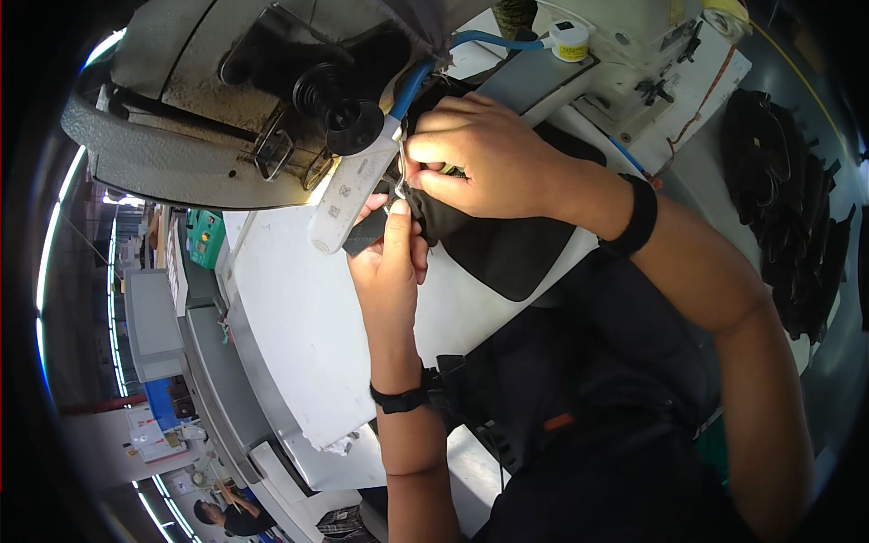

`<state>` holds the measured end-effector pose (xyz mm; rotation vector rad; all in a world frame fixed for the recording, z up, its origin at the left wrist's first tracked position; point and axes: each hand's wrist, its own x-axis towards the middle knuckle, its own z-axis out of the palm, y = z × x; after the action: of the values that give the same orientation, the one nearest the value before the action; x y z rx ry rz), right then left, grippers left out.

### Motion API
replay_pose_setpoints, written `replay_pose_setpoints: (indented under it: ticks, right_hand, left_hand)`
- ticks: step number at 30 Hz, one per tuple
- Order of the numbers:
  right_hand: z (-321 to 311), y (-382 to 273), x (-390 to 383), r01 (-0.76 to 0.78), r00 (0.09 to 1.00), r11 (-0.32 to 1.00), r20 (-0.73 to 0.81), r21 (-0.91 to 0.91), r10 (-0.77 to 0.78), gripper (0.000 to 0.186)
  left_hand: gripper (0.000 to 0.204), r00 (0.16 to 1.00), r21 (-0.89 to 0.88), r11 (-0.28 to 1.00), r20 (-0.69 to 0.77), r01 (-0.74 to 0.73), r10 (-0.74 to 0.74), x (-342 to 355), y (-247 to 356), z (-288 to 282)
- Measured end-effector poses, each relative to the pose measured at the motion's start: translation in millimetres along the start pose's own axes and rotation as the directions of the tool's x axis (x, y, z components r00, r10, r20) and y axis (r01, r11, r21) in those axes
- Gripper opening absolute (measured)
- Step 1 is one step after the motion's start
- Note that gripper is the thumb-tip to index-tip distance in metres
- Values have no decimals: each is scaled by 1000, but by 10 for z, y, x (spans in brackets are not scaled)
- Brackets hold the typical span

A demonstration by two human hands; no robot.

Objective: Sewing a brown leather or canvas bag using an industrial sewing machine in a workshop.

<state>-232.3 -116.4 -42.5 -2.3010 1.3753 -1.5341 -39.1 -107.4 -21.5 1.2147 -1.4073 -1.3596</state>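
Both my hands are at the needle area of a sewing machine (181, 149), over a dark olive-black fabric piece (516, 253). My left hand (389, 249) pinches the bunched edge of that fabric, thumb on top, beside a small dark flat piece (364, 232). My right hand (493, 163) arches over the cloth from the right, its fingers bent and closed on the fabric close to a thin metal part of the machine. The fingertips partly hide the stitching spot. A light grey bar (353, 195) of the machine hangs just left of the fingers.
A white worktable (299, 317) spreads under the work. A blue tube (493, 39) runs along the machine near a small white bottle (568, 41). Dark fabric pieces (778, 199) are stacked at the right. A green box (205, 239) stands at the left; another person (237, 514) is at lower left.
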Motion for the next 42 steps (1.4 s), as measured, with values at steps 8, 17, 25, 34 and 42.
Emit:
replay_pose_setpoints:
  ticks: [8, 17, 25, 34, 42]
  right_hand:
    - [1, -8, -11, -22, 1000, 1000, 8, 11, 22, 4]
    - [-5, -23, -5, -13, 1000, 1000, -21, 16, 13, 1]
    - [32, -2, -22, -14, 999, 1000, -49, 1, 14, 1]
    - [-2, -30, 4, -33, 999, 999, -28, 41, 34, 2]
    - [-40, -64, 37, -37, 999, 999, 1, 30, 37, 2]
  left_hand:
    - [30, 1000, -167, 986, -23, 2, -6, 42, 5, 6]
    - [29, 999, -211, 976, -8, 45, -48, 18, 14, 31]
    - [31, 997, -227, 973, -53, 46, -59, 35, -3, 35]
    - [27, 999, -222, 974, 1, 51, -52, 30, 7, 34]
    - [31, 999, -245, 968, -11, 46, -50, 17, 3, 17]
